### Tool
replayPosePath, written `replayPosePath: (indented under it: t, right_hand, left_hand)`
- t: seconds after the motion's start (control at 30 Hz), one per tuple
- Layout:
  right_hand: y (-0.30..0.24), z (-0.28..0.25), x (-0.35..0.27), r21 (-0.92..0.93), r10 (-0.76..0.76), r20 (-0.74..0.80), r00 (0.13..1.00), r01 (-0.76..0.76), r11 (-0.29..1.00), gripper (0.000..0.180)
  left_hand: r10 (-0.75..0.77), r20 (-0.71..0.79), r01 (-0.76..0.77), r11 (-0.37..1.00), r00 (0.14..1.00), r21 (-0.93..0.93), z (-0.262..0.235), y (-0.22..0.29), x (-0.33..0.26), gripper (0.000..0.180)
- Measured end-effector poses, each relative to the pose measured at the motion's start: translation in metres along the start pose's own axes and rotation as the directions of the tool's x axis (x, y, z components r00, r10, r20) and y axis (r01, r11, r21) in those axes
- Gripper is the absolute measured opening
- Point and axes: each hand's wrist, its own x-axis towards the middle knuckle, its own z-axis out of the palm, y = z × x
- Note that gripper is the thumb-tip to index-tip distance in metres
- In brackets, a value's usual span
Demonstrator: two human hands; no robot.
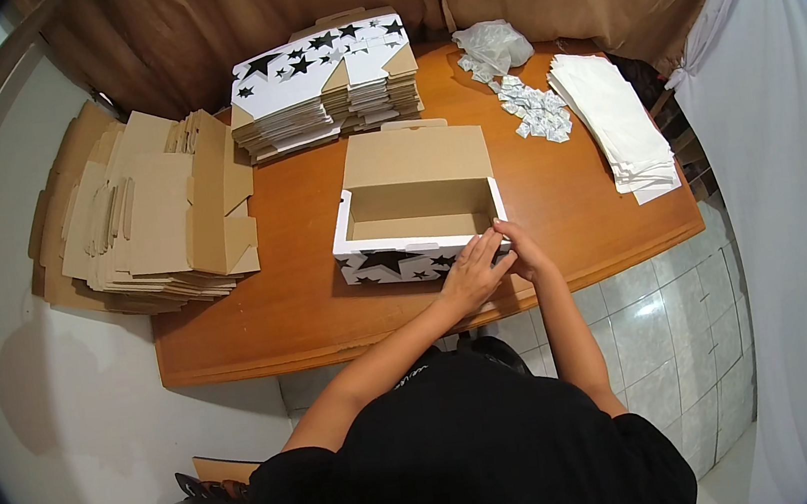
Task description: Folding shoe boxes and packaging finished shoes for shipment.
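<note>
An open cardboard box point(387, 263), white with black stars outside and plain brown inside, stands upright on the wooden table in front of me. Its brown lid point(417, 157) is folded up and leans back. At the box's front right corner, my left hand point(472, 276) has its fingers closed over the front wall's top edge. Right beside it, my right hand point(523, 249) grips the same corner from the right side. The two hands nearly touch, and some of the fingertips are hidden behind each other and the box edge.
Flat brown cardboard blanks point(152, 217) are piled at the left. A stack of star-printed blanks point(323, 86) stands behind the box. At the back right are small white packets point(535, 109), a clear plastic bag point(496, 46) and a white paper stack point(614, 120). The table edge point(335, 349) is nearby.
</note>
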Motion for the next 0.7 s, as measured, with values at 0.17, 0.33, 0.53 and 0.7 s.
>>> replayPosePath:
  t: [0.17,0.33,0.53,0.7]
  right_hand:
    - [-0.001,-0.005,0.005,-0.037,-0.125,-0.034,0.992,0.124,0.992,0.068]
    - [-0.023,-0.022,0.009,-0.043,-0.110,-0.026,0.994,0.109,0.993,0.064]
    - [-0.009,-0.041,0.026,0.065,-0.136,0.018,0.991,0.134,0.989,0.064]
    - [0.001,-0.063,0.046,0.222,-0.103,0.051,0.993,0.090,0.971,0.063]
  left_hand:
    - [-0.064,0.015,0.066,0.986,0.998,-0.153,-0.031,-0.005,-0.010,0.044]
    - [-0.415,-0.110,0.416,0.909,0.903,-0.008,-0.044,-0.022,-0.010,0.042]
    - [-0.488,-0.119,0.494,0.869,0.865,0.023,-0.020,-0.017,0.025,0.022]
    - [-0.484,-0.186,0.474,0.875,0.855,-0.101,-0.008,-0.012,0.030,0.010]
